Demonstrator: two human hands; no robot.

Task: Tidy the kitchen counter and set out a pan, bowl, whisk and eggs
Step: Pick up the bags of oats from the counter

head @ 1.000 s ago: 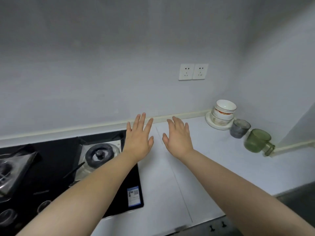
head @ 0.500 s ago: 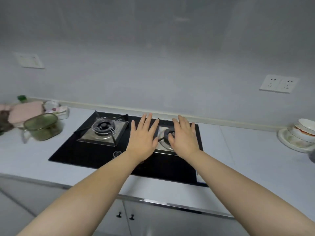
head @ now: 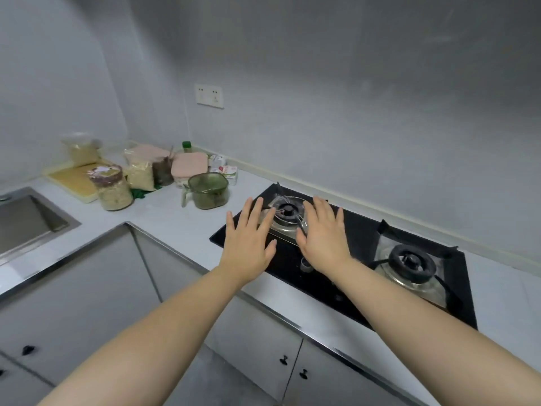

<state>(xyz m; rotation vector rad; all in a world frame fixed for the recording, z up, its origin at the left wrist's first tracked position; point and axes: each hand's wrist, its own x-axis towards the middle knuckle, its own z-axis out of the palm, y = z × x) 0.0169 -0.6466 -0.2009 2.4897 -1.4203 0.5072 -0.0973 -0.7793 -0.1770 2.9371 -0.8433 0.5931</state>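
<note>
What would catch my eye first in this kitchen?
Two bare, open hands, the left hand and the right hand, are held out side by side over the black glass two-burner gas hob. Left of it stands a green translucent container, with clear jars and bags of grain beyond, near the steel sink.

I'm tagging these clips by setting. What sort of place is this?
Most likely a home kitchen. A black two-burner gas hob is set into a white counter, a steel sink is sunk in at the left, and a jar of dry food stands among food packs in the corner.
</note>
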